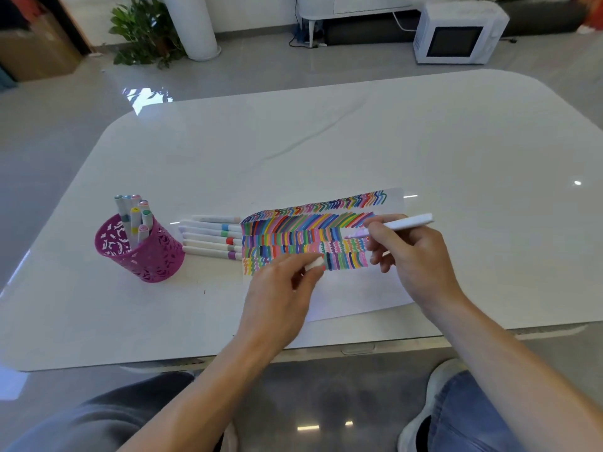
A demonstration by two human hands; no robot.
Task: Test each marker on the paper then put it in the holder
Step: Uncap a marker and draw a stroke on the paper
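Head view, marker test in progress. My right hand (414, 256) holds an uncapped marker (408, 222) in writing grip, its fingers (378, 230) curled round the barrel. The lilac tip points left over the paper (359, 288), near the right end of the coloured rows; I cannot tell whether it touches the sheet. My left hand (280, 288) pinches a white cap (314, 264) between thumb and fingertips, just above the lower rows.

Progress, as I judge it: the upper half of the paper is densely filled with strokes, and several markers (135, 220) stand in the pink holder (143, 252) at the left of the bench (326, 141). A row of capped markers (212, 238) lies between the holder and the paper, seemingly untested. The task looks roughly half done; the marker in hand has yet to be capped and put in the holder.
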